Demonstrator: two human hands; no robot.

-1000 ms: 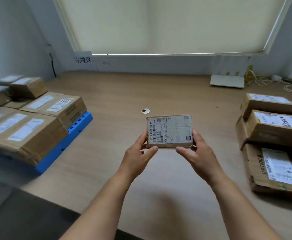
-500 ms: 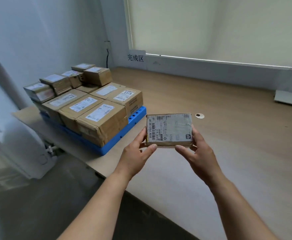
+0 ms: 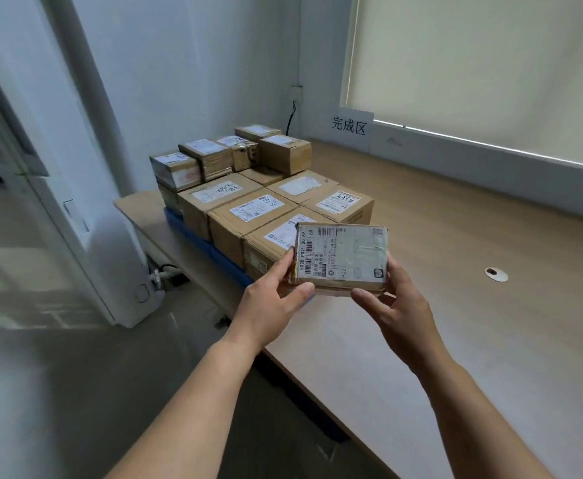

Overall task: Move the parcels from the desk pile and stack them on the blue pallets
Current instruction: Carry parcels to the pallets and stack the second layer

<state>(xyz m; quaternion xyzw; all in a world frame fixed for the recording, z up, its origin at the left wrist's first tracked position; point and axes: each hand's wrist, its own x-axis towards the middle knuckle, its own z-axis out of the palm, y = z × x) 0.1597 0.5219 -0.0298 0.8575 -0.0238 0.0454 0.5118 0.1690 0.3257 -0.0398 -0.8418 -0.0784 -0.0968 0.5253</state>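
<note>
A small flat cardboard parcel (image 3: 341, 257) with a white shipping label is held in the air between both hands. My left hand (image 3: 271, 302) grips its left edge and my right hand (image 3: 398, 305) its right edge. Just behind it, at the desk's left end, a blue pallet (image 3: 210, 248) carries a stack of brown parcels (image 3: 248, 209): large boxes in the lower layer, several smaller ones on top at the back. The held parcel hides the near right corner of the stack.
The wooden desk (image 3: 473, 305) stretches right along a window with a drawn blind. A white sign (image 3: 349, 127) leans on the sill. A round cable hole (image 3: 496, 274) sits at the right. A white appliance (image 3: 110, 271) stands on the floor at the left.
The view has swung left: the desk pile at the right has left the frame and the pallet stack has come to the centre. Both hands keep hold of the parcel.
</note>
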